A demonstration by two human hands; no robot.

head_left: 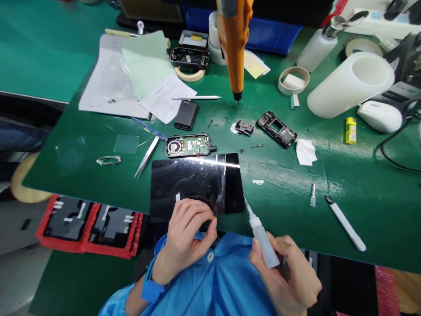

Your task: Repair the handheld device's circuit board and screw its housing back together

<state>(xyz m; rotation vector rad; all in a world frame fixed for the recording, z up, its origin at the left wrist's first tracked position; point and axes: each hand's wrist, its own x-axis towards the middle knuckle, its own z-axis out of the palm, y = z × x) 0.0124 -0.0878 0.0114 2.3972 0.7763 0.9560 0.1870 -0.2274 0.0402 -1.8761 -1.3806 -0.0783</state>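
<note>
From the head view: pinching something small at the near edge of the black glossy panel with the left hand, fingers curled narrow, thumb and forefinger closing on the lower rim where a dark round part seems to be sitting, too hidden to be telling apart. Gripping a small white dropper bottle in the right hand, fingers wrapped around its body, thin nozzle tilting up and left toward the panel's right corner, just beside it but not touching. Lying flat at the front edge of the green desk, the panel overhanging slightly toward the blue sleeves. Judging by this, preparing to dose a drop along the panel's rim, with steadying underway and dispensing not yet begun. Calling next for bringing the nozzle tip down onto the exact spot, keeping the left-hand pinch firm, squeezing gently to avoid flooding. Resting farther back: an open circuit board, tweezers, a dark phone frame, and an orange electric screwdriver hanging above the desk.
</note>
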